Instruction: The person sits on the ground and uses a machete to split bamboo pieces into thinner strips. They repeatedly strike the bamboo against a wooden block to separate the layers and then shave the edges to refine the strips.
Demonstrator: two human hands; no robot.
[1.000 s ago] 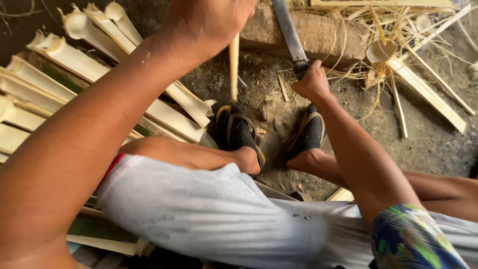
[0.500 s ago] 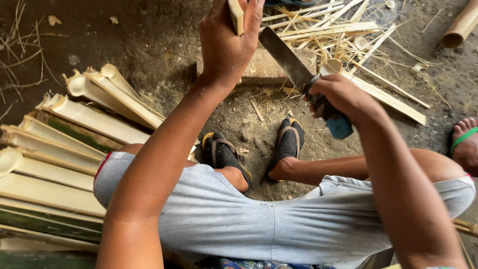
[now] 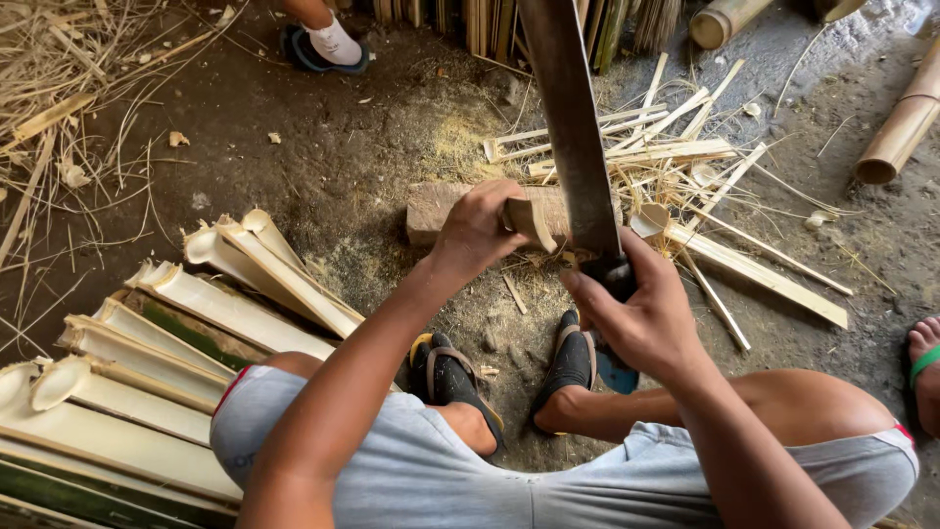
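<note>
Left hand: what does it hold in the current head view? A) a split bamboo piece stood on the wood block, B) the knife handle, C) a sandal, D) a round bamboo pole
A: the left hand grips a bamboo piece on the block, while the right hand holds the knife.

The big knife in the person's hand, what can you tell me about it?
The knife has a long, flat, dull grey metal blade, broad and straight, rising toward the camera and running out of the top of the picture, so its tip is unseen. Its dark handle sits inside the right hand, fingers wrapped round it. The lower blade stands right beside a short bamboo piece gripped by the left hand above a wooden block; whether edge meets bamboo cannot be told.
</note>
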